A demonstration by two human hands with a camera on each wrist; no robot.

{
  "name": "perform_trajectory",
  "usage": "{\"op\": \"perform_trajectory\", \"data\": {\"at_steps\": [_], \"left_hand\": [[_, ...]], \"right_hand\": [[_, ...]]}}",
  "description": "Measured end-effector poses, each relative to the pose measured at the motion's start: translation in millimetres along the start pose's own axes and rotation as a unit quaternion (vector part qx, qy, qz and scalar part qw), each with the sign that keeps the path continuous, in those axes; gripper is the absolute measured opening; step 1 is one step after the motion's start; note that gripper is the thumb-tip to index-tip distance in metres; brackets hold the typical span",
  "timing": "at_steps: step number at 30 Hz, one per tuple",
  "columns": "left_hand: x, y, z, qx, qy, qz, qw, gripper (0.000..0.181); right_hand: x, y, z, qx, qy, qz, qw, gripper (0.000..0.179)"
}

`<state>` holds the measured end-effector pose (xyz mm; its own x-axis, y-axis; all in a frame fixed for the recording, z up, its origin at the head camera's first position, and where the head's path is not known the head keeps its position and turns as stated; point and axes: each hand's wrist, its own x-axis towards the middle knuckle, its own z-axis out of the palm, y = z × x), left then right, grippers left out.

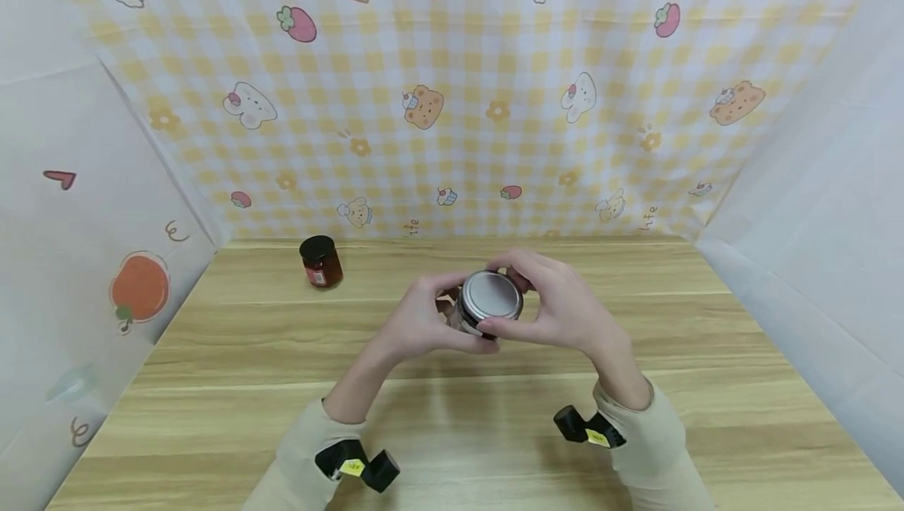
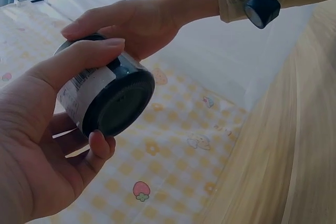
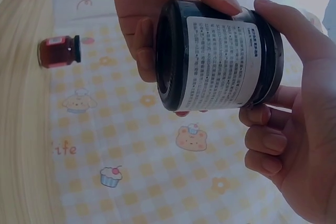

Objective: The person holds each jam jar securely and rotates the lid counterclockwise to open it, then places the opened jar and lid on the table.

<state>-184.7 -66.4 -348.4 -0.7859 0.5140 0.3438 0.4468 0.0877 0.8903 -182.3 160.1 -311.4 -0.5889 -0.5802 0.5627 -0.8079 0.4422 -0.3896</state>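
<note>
A dark glass jar (image 3: 221,61) with a white printed label and a silver-grey lid (image 1: 492,294) is held up above the table between both hands. My left hand (image 1: 422,321) grips the jar's body, its thumb along the near side and its fingers round the far side. With thumb and fingers curled round the lid's rim, my right hand (image 1: 561,303) holds the lid end. In the left wrist view the base of the jar (image 2: 123,109) faces the camera, tilted. The lid looks seated on the jar.
A smaller jar (image 1: 322,266) with reddish-brown contents and a black lid stands at the table's back left. Behind the wooden table (image 1: 452,448) hangs a yellow checked cloth (image 1: 466,56). White sheets (image 1: 833,181) close off both sides.
</note>
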Motion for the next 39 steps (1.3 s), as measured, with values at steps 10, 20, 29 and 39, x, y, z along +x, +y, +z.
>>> {"op": "perform_trajectory", "data": {"at_steps": [10, 20, 29, 39], "left_hand": [[0.0, -2.3, -2.1, -0.033, -0.031, 0.004, 0.999, 0.059], [-0.2, -3.7, -2.1, -0.018, -0.031, 0.003, 0.9994, 0.058], [1.3, -7.4, -0.7, -0.027, -0.023, -0.01, 0.9993, 0.06], [2.7, -13.1, 4.3, -0.011, 0.008, -0.023, 0.9996, 0.061]], "right_hand": [[0.6, 0, -2, 0.039, -0.026, -0.009, 0.9989, 0.049], [-0.2, 4, -2, 0.07, -0.028, -0.011, 0.9971, 0.052], [-1.4, 9, -7, 0.1, -0.004, -0.016, 0.9948, 0.052], [-5.6, 22, -19, 0.053, 0.026, -0.015, 0.9981, 0.049]]}}
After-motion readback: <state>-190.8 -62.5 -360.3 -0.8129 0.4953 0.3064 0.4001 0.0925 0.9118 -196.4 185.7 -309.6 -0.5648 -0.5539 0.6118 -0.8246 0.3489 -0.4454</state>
